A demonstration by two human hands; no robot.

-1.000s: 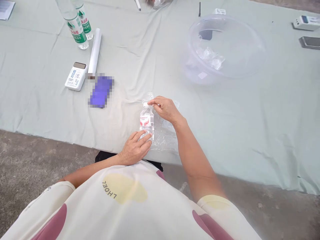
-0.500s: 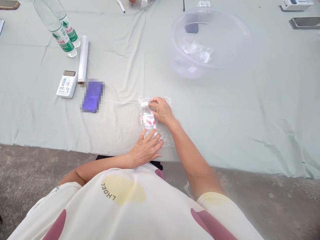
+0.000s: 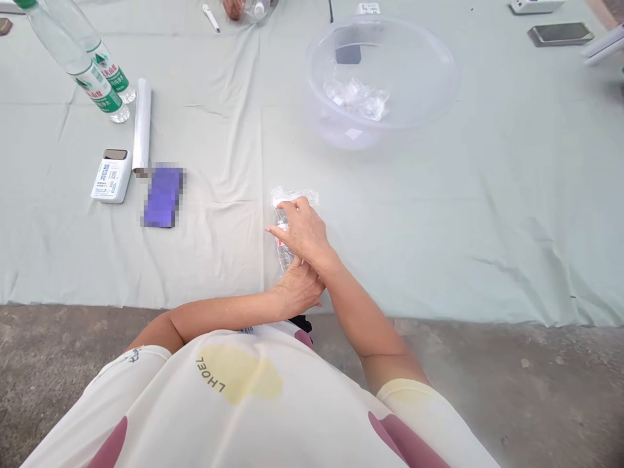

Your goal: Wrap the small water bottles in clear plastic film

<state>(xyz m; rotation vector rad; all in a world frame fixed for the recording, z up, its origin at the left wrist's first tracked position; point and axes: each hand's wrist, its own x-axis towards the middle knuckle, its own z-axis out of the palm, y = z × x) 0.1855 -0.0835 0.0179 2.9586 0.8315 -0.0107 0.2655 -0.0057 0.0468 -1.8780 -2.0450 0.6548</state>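
Note:
A small clear plastic bottle point(image 3: 281, 239) with a white and red label lies near the table's front edge, cap end away from me. Clear plastic film point(image 3: 312, 197) lies under and around it; how far the film covers the bottle I cannot make out. Over the bottle's upper half is my right hand point(image 3: 306, 227), fingers apart and thumb stretched to the left. My left hand point(image 3: 298, 287) is at the bottle's base, partly hidden beneath my right wrist. Its visible fingers look extended.
Ahead to the right stands a translucent basin point(image 3: 414, 123) with crumpled clear plastic point(image 3: 358, 97) inside. On the left are two large water bottles point(image 3: 100, 91), a white roll point(image 3: 142, 123), a white box-shaped device point(image 3: 111, 177) and a purple item point(image 3: 164, 196). Another person's hand point(image 3: 234, 8) shows at the far edge.
My right hand has moved from the bottle's right side across its top. My left hand now sits lower, partly under the right wrist. The view has shifted somewhat.

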